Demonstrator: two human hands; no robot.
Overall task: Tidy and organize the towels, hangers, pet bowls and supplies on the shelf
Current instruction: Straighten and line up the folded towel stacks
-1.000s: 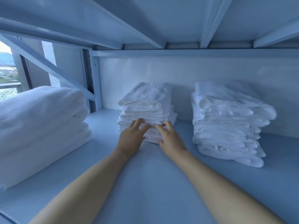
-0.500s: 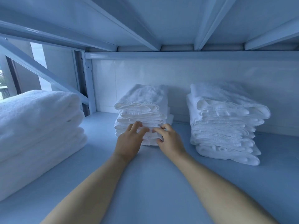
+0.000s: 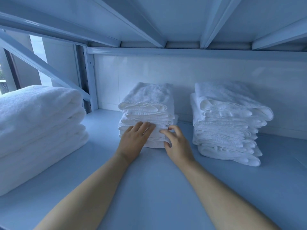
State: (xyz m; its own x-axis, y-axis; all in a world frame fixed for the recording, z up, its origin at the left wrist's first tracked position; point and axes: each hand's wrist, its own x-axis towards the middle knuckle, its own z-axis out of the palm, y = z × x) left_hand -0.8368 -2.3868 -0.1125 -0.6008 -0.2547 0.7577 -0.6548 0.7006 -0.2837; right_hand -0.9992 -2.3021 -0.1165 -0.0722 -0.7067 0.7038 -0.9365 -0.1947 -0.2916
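Observation:
A middle stack of small folded white towels (image 3: pixel 147 100) stands near the back of the pale shelf board (image 3: pixel 149 180). My left hand (image 3: pixel 134 140) lies with straight fingers flat against the stack's front face. My right hand (image 3: pixel 177 143) touches the same front face a little to the right, fingers spread and slightly bent, the thumb low at the stack's bottom edge. Both hands cover the lower front folds. A taller stack of folded white towels (image 3: pixel 227 123) stands to the right, apart from the middle one.
A pile of large thick white towels (image 3: pixel 38 130) fills the left side of the shelf. The upper shelf's ribs (image 3: pixel 149 30) hang low overhead. A diagonal brace (image 3: pixel 41 63) and upright post (image 3: pixel 91 80) stand at the back left; a white wall panel (image 3: pixel 182 72) closes the back.
Both hands stay against the front of the middle stack; the stack has slid slightly back. The view has shifted a little to the right and closer.

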